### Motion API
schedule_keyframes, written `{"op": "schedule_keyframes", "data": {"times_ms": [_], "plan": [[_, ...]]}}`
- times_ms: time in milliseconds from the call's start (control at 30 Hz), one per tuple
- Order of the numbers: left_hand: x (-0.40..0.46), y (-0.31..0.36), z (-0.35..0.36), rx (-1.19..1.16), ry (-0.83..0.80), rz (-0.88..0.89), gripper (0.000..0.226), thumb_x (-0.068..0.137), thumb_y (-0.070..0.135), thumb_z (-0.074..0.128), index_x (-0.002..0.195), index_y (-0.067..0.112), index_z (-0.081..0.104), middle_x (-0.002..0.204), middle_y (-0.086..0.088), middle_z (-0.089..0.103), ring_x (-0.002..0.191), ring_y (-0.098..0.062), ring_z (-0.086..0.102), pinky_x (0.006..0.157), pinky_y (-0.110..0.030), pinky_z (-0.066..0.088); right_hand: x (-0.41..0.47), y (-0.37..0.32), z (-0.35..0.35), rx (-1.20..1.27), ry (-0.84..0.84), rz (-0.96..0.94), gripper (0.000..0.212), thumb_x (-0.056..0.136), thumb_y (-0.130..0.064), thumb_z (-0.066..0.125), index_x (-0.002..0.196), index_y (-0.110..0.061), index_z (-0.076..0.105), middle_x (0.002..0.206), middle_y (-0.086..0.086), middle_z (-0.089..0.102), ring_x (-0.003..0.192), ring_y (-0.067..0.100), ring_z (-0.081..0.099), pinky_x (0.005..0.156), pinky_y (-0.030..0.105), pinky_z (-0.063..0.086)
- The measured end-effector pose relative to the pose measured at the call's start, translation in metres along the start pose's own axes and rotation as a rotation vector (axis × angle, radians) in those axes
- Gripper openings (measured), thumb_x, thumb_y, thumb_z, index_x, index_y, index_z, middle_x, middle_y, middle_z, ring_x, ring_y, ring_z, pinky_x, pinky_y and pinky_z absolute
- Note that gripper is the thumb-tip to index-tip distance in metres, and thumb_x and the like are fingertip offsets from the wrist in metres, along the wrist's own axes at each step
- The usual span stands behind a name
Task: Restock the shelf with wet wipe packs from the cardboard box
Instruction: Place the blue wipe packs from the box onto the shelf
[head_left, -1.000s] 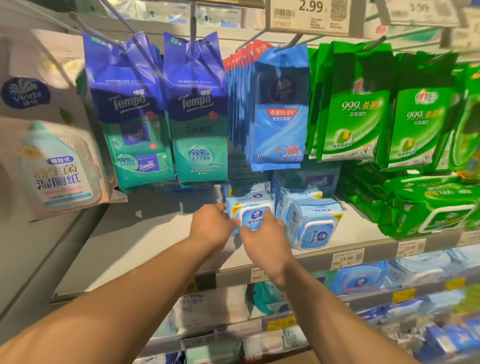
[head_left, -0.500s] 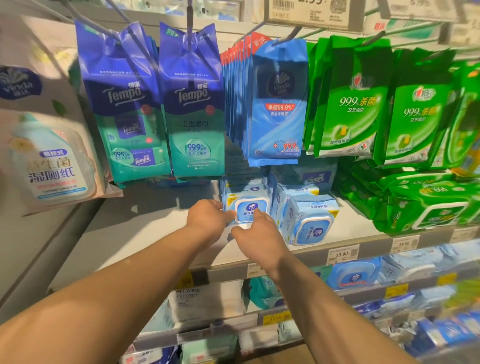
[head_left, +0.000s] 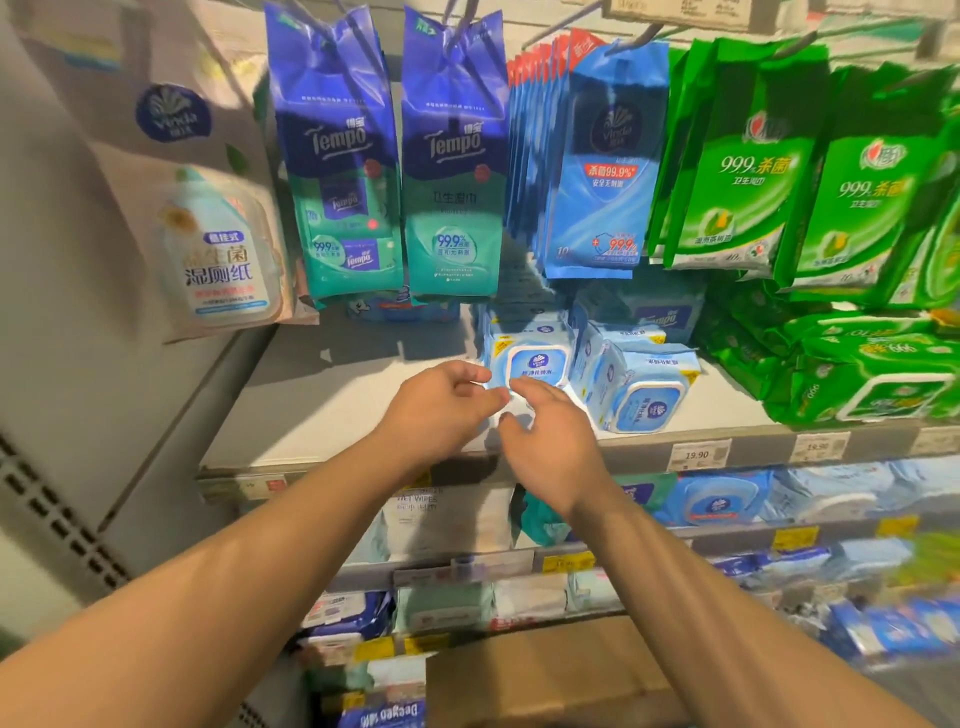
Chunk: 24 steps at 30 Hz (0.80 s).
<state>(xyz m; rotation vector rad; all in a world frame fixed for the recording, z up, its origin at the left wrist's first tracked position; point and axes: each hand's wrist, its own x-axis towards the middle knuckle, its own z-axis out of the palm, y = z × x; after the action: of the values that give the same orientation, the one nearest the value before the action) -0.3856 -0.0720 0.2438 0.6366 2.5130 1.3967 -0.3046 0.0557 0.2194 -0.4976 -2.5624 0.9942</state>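
A light blue wet wipe pack (head_left: 530, 358) with a white lid stands upright on the grey shelf (head_left: 332, 415), at the front of a row of like packs. Another such pack (head_left: 636, 384) leans beside it on the right. My left hand (head_left: 441, 410) hovers just in front of the standing pack, fingers loosely curled and holding nothing. My right hand (head_left: 550, 441) is next to it, slightly lower, fingers relaxed and also off the pack. The cardboard box (head_left: 550, 675) shows at the bottom, below my arms.
Tempo bags (head_left: 452, 171), blue sachets (head_left: 602, 166) and green packs (head_left: 737, 171) hang from hooks above the shelf. Green wipe packs (head_left: 872, 374) lie stacked at right. Bare shelf surface stretches left of the blue packs. Lower shelves (head_left: 571, 558) carry more wipes.
Both hands held the blue pack on the shelf a second ago; they have let go and drawn back a little toward me. The pack stays upright.
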Motion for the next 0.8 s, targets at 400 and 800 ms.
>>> {"op": "schedule_keyframes", "data": {"times_ms": [400,800], "plan": [[-0.095,-0.006,0.016,-0.299,-0.001,-0.013,0.043,0.080,0.060,0.068,0.114,0.033,0.072,0.102,0.012,0.074,0.095,-0.006,0.069,0.094,-0.039,0.058,-0.075,0.021,-0.045,0.033,0.011,-0.069,0.048,0.097,-0.022,0.062,0.145,-0.023,0.055,0.148,-0.002,0.056,0.135,0.018,0.052,0.116,0.033,0.036],[-0.185,-0.016,0.081,-0.369,-0.067,-0.208,0.079,0.069,0.086,0.038,0.127,0.038,0.060,0.123,0.011,0.066,0.113,-0.016,0.061,0.101,-0.048,0.050,-0.169,0.107,-0.063,0.214,-0.132,0.012,0.041,0.102,-0.034,0.059,0.143,-0.031,0.057,0.139,-0.006,0.062,0.123,0.010,0.060,0.087,-0.002,0.036]]}}
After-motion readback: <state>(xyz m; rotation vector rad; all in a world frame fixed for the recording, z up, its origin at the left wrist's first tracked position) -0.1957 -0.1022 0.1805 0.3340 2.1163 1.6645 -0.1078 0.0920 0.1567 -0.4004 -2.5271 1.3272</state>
